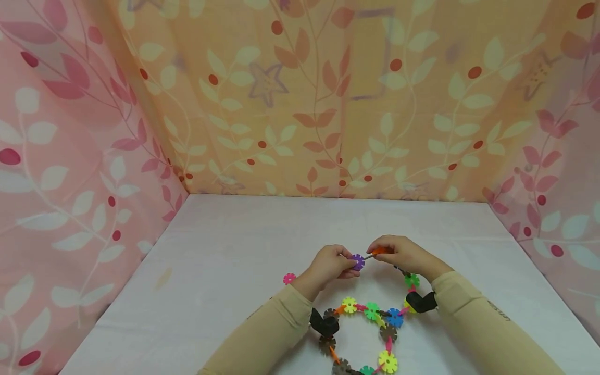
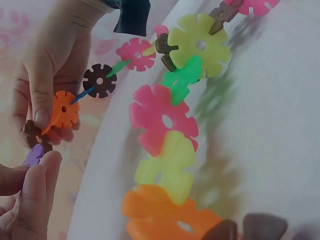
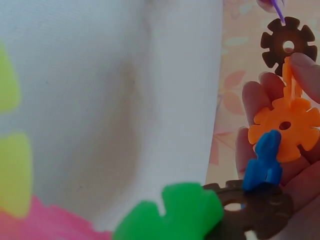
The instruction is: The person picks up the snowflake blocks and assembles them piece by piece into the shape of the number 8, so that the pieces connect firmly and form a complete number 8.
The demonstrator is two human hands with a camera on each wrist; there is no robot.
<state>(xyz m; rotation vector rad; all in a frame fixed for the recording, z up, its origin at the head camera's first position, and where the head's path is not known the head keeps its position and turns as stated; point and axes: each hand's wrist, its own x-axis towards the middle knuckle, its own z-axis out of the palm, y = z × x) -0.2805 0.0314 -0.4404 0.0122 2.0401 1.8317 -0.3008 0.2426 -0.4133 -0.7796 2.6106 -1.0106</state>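
In the head view my left hand (image 1: 328, 264) pinches a purple notched plastic disc (image 1: 359, 262) between thumb and fingers. My right hand (image 1: 407, 254) grips an orange notched disc (image 3: 285, 131); its thumb presses near a second, edge-on orange disc (image 3: 291, 85). A brown disc (image 3: 288, 45) sits between the orange piece and the purple one, touching both. From the right hand trails a chain of slotted-together discs, with a blue disc (image 3: 265, 162), another brown disc (image 3: 250, 206) and a green disc (image 3: 170, 215). The exact purple-to-brown joint is partly hidden by fingers.
On the white tabletop (image 1: 225, 250) the chain forms a loop below the hands, with a yellow disc (image 1: 387, 361) and a blue disc (image 1: 395, 317) in it. A pink disc (image 1: 289, 278) lies beside the left forearm. Floral cloth (image 1: 319, 104) encloses the table.
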